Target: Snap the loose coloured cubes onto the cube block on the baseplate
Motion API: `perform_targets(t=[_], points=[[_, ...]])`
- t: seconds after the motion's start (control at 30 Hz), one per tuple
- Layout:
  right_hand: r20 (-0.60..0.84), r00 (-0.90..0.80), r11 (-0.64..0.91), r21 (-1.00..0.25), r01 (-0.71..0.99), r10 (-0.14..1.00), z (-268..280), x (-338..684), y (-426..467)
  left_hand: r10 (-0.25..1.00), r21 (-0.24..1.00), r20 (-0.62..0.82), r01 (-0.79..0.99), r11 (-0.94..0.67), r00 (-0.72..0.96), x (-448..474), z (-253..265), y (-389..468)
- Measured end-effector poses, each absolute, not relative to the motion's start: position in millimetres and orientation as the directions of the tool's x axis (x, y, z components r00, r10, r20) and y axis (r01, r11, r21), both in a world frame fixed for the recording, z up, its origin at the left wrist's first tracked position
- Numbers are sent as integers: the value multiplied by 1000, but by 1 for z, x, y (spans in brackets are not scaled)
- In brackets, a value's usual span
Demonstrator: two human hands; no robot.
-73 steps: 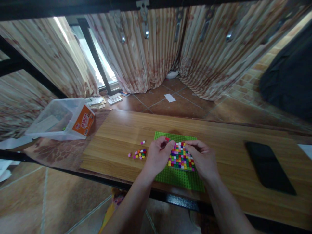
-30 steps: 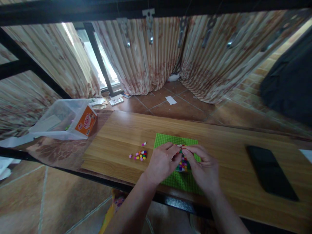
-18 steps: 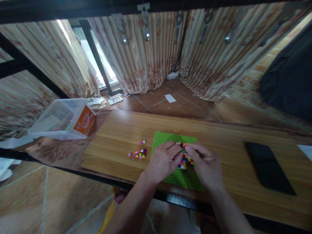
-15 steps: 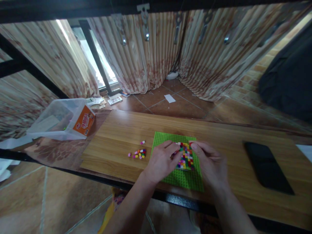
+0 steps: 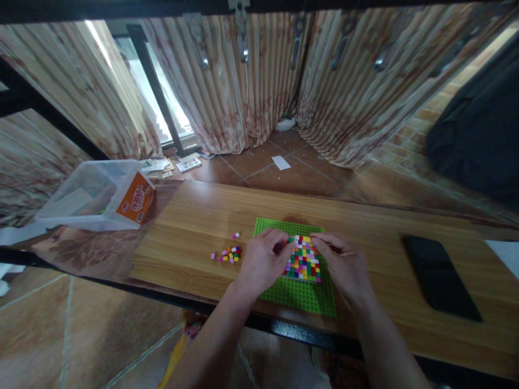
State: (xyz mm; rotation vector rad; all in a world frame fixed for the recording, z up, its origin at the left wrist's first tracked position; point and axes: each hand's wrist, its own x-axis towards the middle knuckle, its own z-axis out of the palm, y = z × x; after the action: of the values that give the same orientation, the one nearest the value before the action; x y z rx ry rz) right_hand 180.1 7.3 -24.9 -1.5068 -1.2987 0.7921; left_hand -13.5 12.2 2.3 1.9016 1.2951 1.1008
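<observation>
A block of many small coloured bricks stands on a green studded baseplate on the wooden table. My left hand is at the block's far left corner, thumb and forefinger closed on a small green brick. At the far right corner, my right hand has its thumb and forefinger pinched together. A trace of red shows at its fingertips, too small to make out. My palms hide parts of the baseplate's left and right edges.
Loose small bricks lie in a pile left of the baseplate, with a pink brick and a white-and-pink piece apart from it. A black phone-like slab lies at right. A clear plastic bin stands at far left.
My left hand has drawn back left from over the block, uncovering more of its top. My right fingertips have shifted slightly left along the far edge. The camera view has shifted slightly.
</observation>
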Motion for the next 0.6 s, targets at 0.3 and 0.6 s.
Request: perform_targets(t=[0.3,0.6], points=[[-59,199,-90,-984,151,978,-16,180,10,934,821,296,447,-355,198,-14,2,12],[-78,153,-103,-981,162,985,-6,180,17,930,820,291,441,-364,225,-11,3,11]])
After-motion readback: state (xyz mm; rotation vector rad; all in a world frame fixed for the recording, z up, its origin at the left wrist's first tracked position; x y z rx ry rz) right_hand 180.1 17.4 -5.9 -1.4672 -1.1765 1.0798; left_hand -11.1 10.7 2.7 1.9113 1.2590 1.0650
